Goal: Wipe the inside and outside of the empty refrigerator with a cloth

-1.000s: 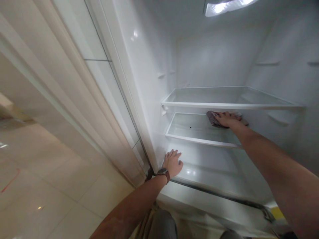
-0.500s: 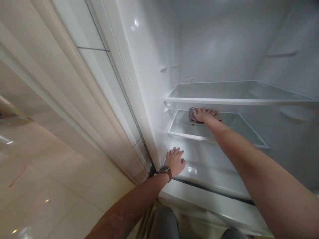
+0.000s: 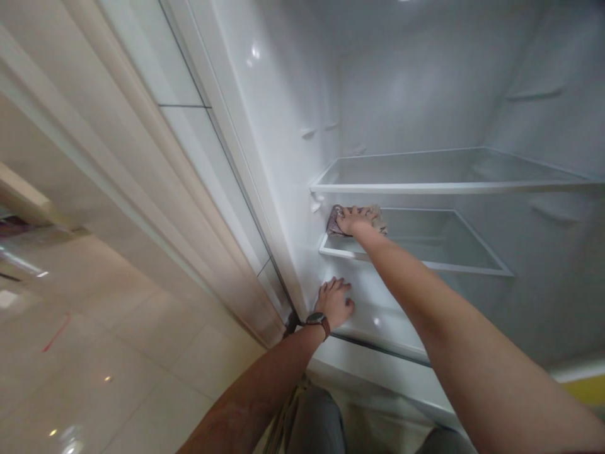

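Observation:
My right hand point(image 3: 355, 221) presses flat on a greyish-brown cloth point(image 3: 334, 222) at the left end of the lower glass shelf point(image 3: 425, 252) inside an open white fridge. Its fingers lie spread over the cloth. My left hand point(image 3: 334, 301), with a dark watch point(image 3: 317, 320) on the wrist, rests fingers flat on the fridge floor point(image 3: 378, 321) near the front left corner. Above the cloth runs the upper glass shelf point(image 3: 449, 173).
The fridge's left wall point(image 3: 278, 139) and door frame point(image 3: 208, 164) stand left of both hands. Pale glossy floor tiles point(image 3: 118, 366) spread at the lower left. My knees in grey cloth point(image 3: 312, 422) show at the bottom. A yellow strip point(image 3: 586, 388) lies at the right edge.
My right hand has slid the cloth leftward along the lower shelf, from its middle right to its left end. My left hand has stayed planted on the fridge floor.

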A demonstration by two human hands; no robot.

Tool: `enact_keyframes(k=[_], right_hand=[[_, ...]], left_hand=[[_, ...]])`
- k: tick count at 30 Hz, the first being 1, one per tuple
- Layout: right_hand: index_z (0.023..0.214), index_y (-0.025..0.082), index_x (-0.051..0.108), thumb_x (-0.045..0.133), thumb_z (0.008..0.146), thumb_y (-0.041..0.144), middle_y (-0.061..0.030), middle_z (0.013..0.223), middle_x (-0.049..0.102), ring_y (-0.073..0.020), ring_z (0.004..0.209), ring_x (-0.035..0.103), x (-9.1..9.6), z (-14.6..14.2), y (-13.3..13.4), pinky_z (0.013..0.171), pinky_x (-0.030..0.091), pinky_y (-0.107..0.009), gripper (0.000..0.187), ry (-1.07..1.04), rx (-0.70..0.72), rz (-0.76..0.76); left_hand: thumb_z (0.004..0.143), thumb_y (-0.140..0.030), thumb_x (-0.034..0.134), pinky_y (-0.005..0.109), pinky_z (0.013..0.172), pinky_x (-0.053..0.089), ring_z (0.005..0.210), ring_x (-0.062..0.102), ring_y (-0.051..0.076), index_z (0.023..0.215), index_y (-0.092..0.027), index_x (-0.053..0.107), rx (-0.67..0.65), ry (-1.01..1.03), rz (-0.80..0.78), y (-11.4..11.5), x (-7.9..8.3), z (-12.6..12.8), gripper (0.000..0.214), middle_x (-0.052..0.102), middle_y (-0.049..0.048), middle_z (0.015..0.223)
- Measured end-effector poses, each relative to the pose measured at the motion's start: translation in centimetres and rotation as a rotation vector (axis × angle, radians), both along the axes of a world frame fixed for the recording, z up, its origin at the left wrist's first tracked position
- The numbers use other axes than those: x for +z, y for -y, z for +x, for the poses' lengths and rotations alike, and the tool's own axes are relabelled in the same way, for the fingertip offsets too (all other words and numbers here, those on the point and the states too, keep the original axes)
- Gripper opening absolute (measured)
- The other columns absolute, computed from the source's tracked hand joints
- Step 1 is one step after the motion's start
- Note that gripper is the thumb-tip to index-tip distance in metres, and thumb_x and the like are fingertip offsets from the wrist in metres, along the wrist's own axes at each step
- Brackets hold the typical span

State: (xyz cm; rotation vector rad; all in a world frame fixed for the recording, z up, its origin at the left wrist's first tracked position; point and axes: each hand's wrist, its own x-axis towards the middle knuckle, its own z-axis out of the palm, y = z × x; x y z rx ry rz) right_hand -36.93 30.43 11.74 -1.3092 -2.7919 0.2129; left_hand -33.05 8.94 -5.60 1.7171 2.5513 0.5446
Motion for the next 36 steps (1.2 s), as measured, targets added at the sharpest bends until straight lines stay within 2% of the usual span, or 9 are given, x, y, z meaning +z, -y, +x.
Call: enact_keyframes(k=[10,18,26,32,36], right_hand=[[0.171,0.028,0.027,0.022,0.104,0.055,-0.012,0.177,0.019,-0.0524,0.158,0.013,0.1,2.5,4.7,0.118,0.011,-0.081,0.072,-0.011,0.023,-0.022],[0.168,0.028,0.034,0.025,0.105,0.054,-0.0103,0.176,0.023,-0.0498,0.159,0.014,0.6,4.8,7.2,0.121,0.013,-0.077,0.069,-0.029,0.066,-0.036],[0.171,0.027,0.026,0.025,0.104,0.059,-0.0114,0.178,0.015,-0.048,0.16,0.011,0.7,4.8,6.8,0.122,0.009,-0.077,0.074,-0.014,0.078,-0.065],[0.172,0.03,0.022,0.025,0.103,0.061,-0.0113,0.178,0.015,-0.0494,0.16,0.012,0.4,3.1,5.3,0.12,0.01,-0.079,0.075,-0.013,0.054,-0.051],[0.172,0.029,0.024,0.025,0.102,0.059,-0.012,0.178,0.017,-0.051,0.159,0.012,0.2,1.6,3.7,0.12,0.01,-0.079,0.076,-0.002,0.038,-0.033]], left_hand=[[0.096,-0.029,0.058,0.052,0.129,0.03,0.154,0.04,0.028,0.147,-0.025,0.062,0.009,0.003,-0.022,-0.5,-0.6,-0.4,0.052,0.051,0.0045,0.163],[0.098,-0.025,0.059,0.049,0.129,0.03,0.154,0.04,0.027,0.149,-0.023,0.06,0.016,-0.008,-0.054,-0.5,-0.1,-0.3,0.05,0.051,0.0084,0.162],[0.097,-0.025,0.06,0.05,0.127,0.033,0.152,0.041,0.028,0.148,-0.022,0.061,0.009,-0.011,-0.047,-0.5,0.1,-0.2,0.05,0.052,0.0084,0.162],[0.098,-0.026,0.058,0.051,0.128,0.031,0.153,0.04,0.03,0.148,-0.023,0.06,0.003,-0.02,-0.053,-0.4,0.1,0.0,0.051,0.051,0.0077,0.162],[0.097,-0.028,0.057,0.053,0.128,0.031,0.154,0.039,0.031,0.15,-0.024,0.059,-0.005,-0.023,-0.058,-0.2,0.1,0.0,0.053,0.049,0.007,0.164]])
